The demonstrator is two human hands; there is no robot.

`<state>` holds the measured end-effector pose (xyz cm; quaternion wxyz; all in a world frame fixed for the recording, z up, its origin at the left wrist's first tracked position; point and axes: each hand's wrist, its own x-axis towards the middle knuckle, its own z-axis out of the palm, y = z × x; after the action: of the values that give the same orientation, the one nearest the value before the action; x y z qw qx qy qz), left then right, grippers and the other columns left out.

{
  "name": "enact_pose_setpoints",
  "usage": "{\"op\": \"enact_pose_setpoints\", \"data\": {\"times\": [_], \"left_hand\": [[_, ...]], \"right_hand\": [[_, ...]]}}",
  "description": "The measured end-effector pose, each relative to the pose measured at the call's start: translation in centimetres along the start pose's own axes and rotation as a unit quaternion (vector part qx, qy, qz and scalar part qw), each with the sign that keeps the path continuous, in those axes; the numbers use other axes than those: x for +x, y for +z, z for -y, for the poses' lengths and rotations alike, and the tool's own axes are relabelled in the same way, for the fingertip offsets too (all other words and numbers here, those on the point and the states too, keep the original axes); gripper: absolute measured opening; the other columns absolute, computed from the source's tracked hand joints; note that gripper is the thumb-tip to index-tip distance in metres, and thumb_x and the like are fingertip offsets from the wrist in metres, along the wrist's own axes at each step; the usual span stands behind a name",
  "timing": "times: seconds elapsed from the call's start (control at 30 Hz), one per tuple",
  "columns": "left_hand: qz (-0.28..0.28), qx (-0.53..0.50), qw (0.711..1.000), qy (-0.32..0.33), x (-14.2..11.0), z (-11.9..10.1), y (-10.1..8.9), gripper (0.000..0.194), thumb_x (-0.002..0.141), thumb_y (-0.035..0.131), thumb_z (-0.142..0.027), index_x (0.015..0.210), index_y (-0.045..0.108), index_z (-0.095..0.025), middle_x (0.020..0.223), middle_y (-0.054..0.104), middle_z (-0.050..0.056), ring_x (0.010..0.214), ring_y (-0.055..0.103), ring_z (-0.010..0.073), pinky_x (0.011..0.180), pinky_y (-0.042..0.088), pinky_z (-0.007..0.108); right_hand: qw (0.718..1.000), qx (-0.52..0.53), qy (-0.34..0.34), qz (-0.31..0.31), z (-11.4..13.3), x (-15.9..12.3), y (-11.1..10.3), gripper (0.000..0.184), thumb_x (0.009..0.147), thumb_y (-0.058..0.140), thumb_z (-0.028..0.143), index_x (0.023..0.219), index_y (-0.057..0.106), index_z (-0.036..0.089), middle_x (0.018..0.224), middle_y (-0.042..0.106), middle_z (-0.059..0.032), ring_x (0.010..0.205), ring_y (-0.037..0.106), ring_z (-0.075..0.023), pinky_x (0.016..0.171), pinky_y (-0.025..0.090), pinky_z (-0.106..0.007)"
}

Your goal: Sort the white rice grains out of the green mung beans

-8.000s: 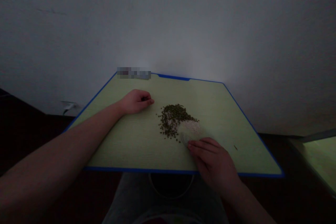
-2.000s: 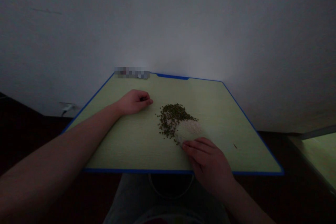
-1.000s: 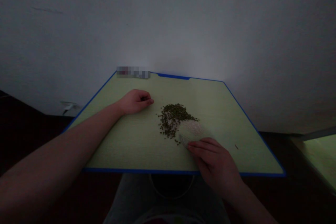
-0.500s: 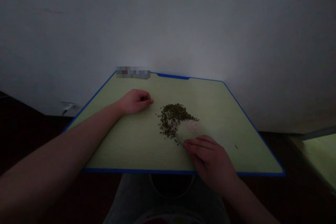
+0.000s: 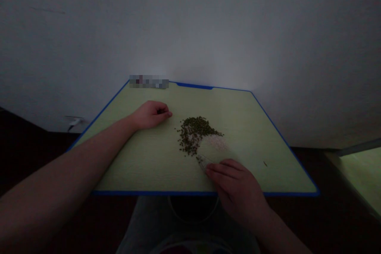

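Note:
Small green beans (image 5: pixel 195 127), like mung beans, lie in a loose pile mid-table, with pale grains like rice (image 5: pixel 216 141) spread along their near right side. My right hand (image 5: pixel 238 182) is closed in a pinch near the front edge. From its fingertips a thin pair of tweezers (image 5: pixel 203 162), blurred in the dim light, points toward the near end of the pile, where a few dark beans lie around the tips. My left hand (image 5: pixel 151 114) rests curled on the table left of the pile. Shadow hides what, if anything, its fingers hold.
The pale yellow table (image 5: pixel 133 170) has a blue rim and stands against a grey wall (image 5: pixel 190 27). A blurred-out flat object (image 5: pixel 149 82) lies at its back left corner. A small dark sliver (image 5: pixel 265 164) lies at right. Below the front edge is a dark round container (image 5: pixel 193 208).
My right hand has drawn slightly back toward me, and the tweezers' tips now sit lower, at the pile's near edge. My left hand stays put; the view has shifted slightly.

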<state>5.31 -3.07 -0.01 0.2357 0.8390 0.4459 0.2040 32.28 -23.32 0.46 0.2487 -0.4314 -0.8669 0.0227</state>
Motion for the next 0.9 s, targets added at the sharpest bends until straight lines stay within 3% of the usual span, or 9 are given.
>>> {"op": "enact_pose_setpoints", "data": {"times": [0.33, 0.53, 0.73, 0.9], "left_hand": [[-0.004, 0.020, 1.000, -0.001, 0.0, 0.2, 0.2, 0.037, 0.079, 0.049, -0.047, 0.070, 0.061, -0.013, 0.054, 0.049, -0.001, 0.052, 0.041, 0.0094, 0.051, 0.028, 0.024], [-0.005, 0.020, 1.000, 0.003, -0.1, 0.0, 0.2, 0.035, 0.078, 0.050, -0.045, 0.069, 0.060, -0.013, 0.054, 0.049, -0.002, 0.051, 0.041, 0.0086, 0.051, 0.029, 0.023], [0.003, 0.004, 1.000, -0.006, -0.1, -0.2, 0.0, 0.034, 0.078, 0.050, -0.045, 0.069, 0.059, -0.013, 0.054, 0.048, -0.002, 0.051, 0.040, 0.0080, 0.051, 0.029, 0.022], [-0.001, 0.017, 1.000, -0.005, -0.1, -0.2, 0.0, 0.036, 0.079, 0.050, -0.046, 0.068, 0.060, -0.013, 0.053, 0.047, -0.002, 0.051, 0.040, 0.0086, 0.050, 0.028, 0.023]], "right_hand": [[0.998, -0.047, 0.026, -0.019, -0.1, 0.9, 0.5, 0.031, 0.080, 0.047, 0.005, 0.099, 0.070, 0.016, 0.098, 0.072, -0.0067, 0.085, 0.065, -0.0185, 0.083, 0.052, -0.035], [0.994, -0.064, 0.084, -0.022, -0.9, -0.1, 0.1, 0.028, 0.082, 0.049, 0.009, 0.100, 0.070, 0.017, 0.100, 0.071, -0.0063, 0.086, 0.063, -0.0212, 0.079, 0.054, -0.039], [0.999, -0.034, 0.019, -0.014, -0.2, 0.1, 0.0, 0.031, 0.082, 0.047, 0.007, 0.102, 0.068, 0.016, 0.100, 0.072, -0.0063, 0.083, 0.065, -0.0191, 0.082, 0.053, -0.038], [0.999, -0.038, 0.006, -0.015, -0.3, 1.0, 0.5, 0.032, 0.080, 0.046, 0.006, 0.100, 0.069, 0.016, 0.100, 0.072, -0.0071, 0.085, 0.065, -0.0192, 0.083, 0.053, -0.037]]}}
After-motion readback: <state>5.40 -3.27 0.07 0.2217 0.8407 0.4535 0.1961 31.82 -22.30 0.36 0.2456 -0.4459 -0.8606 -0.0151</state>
